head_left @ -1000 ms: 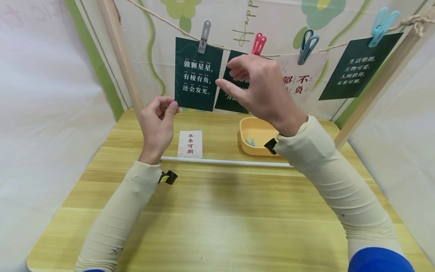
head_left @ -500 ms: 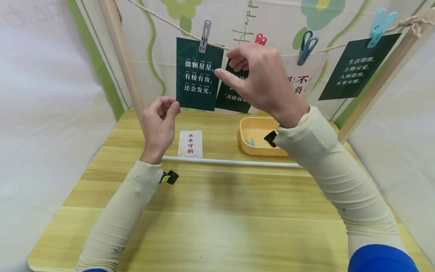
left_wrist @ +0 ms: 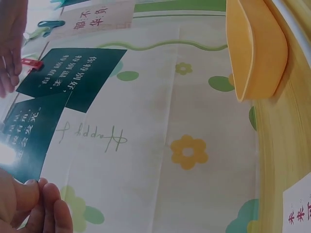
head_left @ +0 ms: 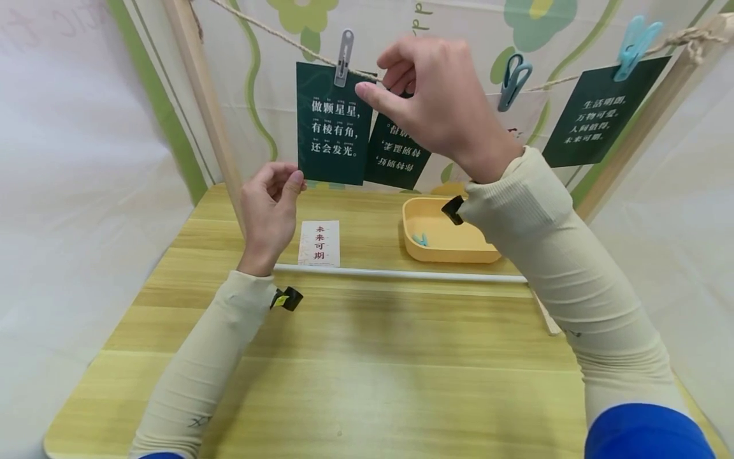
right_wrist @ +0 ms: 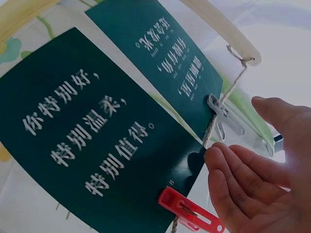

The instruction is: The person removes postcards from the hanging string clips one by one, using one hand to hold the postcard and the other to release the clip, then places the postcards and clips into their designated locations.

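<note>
Currently the left hand pinches a green card, the unclenched right hand nearby.

A pale-wood desk stands before a whitish backdrop printed with flowers, green wavy lines and "Happy". White sheeting flanks both sides, green strips edging the corners; faint lettering on the left seems reversed. Soft light gleams on the desk.

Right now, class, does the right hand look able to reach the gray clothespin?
Probably yes: the right hand is close to the gray clothespin, holds nothing, and nothing appears to block the way.
</note>
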{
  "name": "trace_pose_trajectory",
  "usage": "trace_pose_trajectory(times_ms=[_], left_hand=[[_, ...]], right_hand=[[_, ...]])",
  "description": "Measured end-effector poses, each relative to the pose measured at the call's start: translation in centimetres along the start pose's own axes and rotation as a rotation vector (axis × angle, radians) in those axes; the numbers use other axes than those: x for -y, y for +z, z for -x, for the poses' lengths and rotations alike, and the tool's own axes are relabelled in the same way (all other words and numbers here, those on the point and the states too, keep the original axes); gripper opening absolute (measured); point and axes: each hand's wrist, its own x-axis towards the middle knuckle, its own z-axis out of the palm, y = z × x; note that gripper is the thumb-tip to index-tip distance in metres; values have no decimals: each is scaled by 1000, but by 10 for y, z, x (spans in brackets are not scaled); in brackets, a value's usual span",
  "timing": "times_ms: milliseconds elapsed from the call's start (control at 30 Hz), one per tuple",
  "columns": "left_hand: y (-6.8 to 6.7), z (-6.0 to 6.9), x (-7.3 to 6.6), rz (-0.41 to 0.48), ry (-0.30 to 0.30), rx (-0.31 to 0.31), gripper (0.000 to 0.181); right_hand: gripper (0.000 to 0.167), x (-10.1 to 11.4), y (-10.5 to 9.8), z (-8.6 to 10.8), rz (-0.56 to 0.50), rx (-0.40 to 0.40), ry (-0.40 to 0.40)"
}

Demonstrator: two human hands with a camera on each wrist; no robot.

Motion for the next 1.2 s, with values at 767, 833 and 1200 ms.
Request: trace_pose_trajectory(times_ms=[767, 833, 1200], left_hand=[[-1, -1, 0, 29, 3, -3, 23], [-1, 0, -1, 31, 4, 0, 23], [1, 2, -1, 38, 2, 8, 23]], right_hand=[[52, 5, -4, -36, 79, 49, 124], [53, 5, -3, -37, 83, 56, 139], [56, 13, -1, -49, 98, 119, 226]])
